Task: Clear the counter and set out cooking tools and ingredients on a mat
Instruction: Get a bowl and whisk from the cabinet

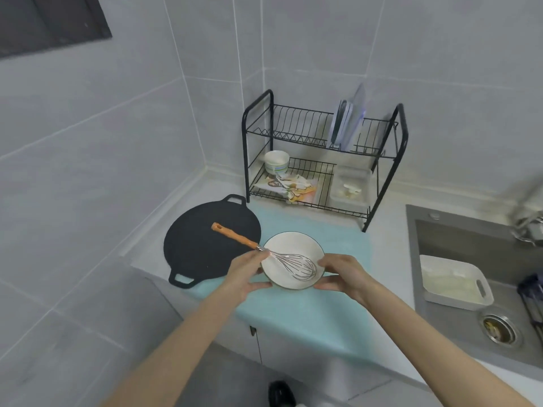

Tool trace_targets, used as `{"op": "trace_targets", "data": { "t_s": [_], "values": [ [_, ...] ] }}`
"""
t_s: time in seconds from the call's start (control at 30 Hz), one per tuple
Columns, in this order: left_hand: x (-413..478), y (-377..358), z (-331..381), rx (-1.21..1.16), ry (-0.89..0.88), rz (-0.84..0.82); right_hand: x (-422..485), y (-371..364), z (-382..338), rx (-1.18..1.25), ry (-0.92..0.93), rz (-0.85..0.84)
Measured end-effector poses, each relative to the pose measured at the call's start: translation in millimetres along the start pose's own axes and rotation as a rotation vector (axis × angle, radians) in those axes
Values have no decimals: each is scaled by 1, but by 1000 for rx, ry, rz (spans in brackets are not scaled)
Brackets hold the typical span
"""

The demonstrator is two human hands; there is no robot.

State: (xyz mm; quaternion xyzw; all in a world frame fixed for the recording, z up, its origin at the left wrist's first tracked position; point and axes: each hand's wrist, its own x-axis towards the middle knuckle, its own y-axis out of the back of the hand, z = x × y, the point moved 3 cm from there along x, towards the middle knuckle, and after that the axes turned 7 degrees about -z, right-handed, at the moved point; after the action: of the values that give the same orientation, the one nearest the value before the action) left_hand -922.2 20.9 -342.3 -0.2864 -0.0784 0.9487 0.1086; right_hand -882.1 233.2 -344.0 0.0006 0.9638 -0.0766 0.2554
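— Two hands are on one dish, yes?
— Yes. The left hand [246,274] and the right hand [342,274] grip the white bowl [289,254] from opposite sides of its rim, fingers curled around the edge. I cannot tell if the bowl rests on the light blue mat [308,312] or is a little above it.
— What is inside the bowl?
— A wire whisk [293,264] lies in it. Its orange handle points up and to the left, over the edge of the black griddle pan [205,245]. The left fingertips are touching the metal neck of the whisk, or very near to it.
— Where is the pan?
— On the counter, left of the bowl, with its right edge lying on the mat.
— And behind?
— A black two-level dish rack [323,154] stands in the corner, at the far edge of the mat. On the upper level are some plates [343,124] standing upright. On the lower level are stacked small bowls [276,162], a printed cloth [289,185] and a clear plastic container [351,183] with something pale inside.
— On the right side?
— A steel sink [458,236], and in it a white tray with handles [452,283]. The faucet [529,218] is blurred.
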Motion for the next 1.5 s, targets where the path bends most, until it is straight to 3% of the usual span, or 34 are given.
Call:
{"op": "trace_targets", "data": {
  "t_s": [0.57, 1.17, 1.37, 1.5],
  "values": [
    [165, 6, 47, 30, 159, 84, 169, 24, -29, 103, -165, 0],
    [193, 20, 55, -9, 228, 21, 191, 13, -29, 151, -187, 90],
    [176, 30, 63, 48, 203, -12, 167, 6, -35, -189, -8, 391],
    [160, 40, 71, 43, 183, 5, 144, -5, -55, -356, 129, 406]
  ]
}}
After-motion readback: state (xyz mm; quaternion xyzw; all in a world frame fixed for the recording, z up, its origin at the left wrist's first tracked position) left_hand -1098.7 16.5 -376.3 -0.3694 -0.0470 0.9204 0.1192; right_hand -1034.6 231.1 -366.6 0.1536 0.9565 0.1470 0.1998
